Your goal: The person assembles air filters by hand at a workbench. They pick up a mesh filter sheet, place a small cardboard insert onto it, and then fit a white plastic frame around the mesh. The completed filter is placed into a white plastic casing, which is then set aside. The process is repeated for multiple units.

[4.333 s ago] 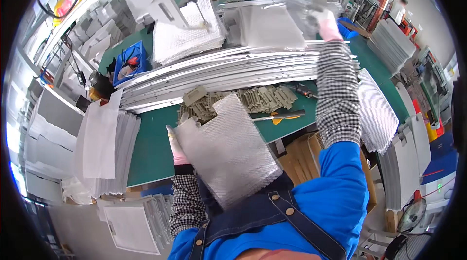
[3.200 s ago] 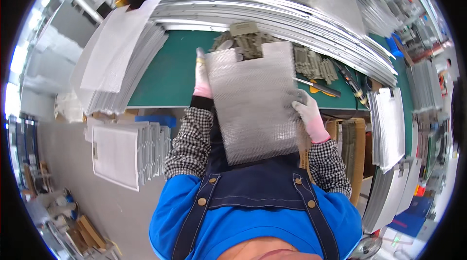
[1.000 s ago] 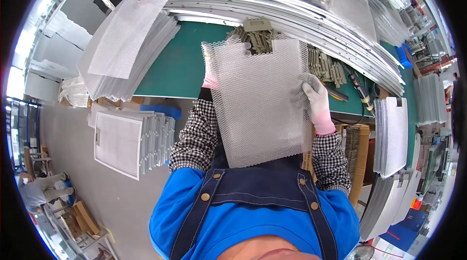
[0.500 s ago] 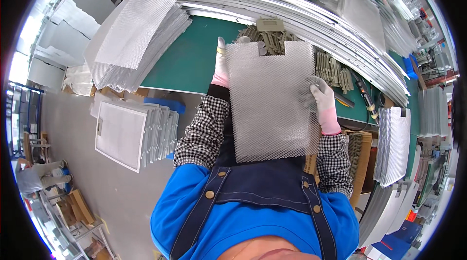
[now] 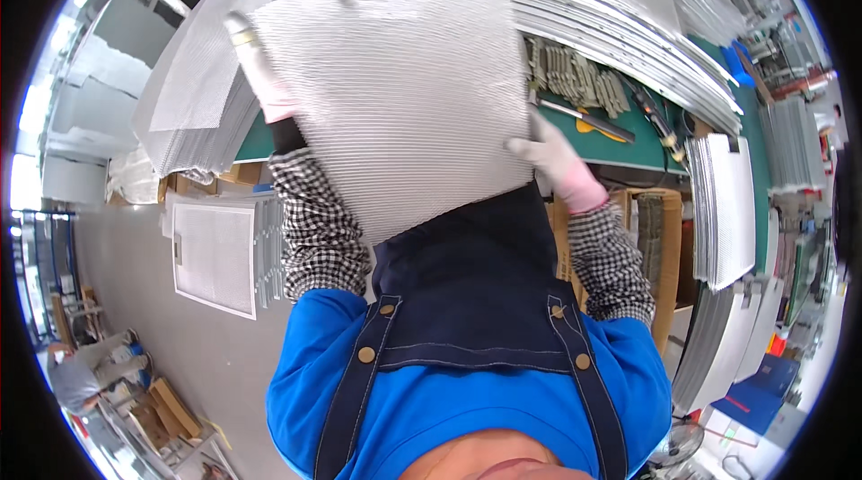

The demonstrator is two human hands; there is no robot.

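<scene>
a pale mesh sheet (image 5: 413, 103), motion-blurred and tilted, was held up at twelve o'clock, over the near edge of the green bench (image 5: 645, 153). its nine-o'clock edge was held in the left hand's (image 5: 264, 78) grip, fingers mostly hidden behind, and its four-o'clock edge was pinched by the right hand (image 5: 558, 161). small olive-grey parts (image 5: 575, 78) were seen at one o'clock, stacked sheets (image 5: 190, 89) at ten.

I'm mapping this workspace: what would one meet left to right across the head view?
Rectangular white-framed mesh panel, notched silvery mesh sheet, white-gloved right grip, slim black-and-yellow tool, notched white mesh stack.
</scene>
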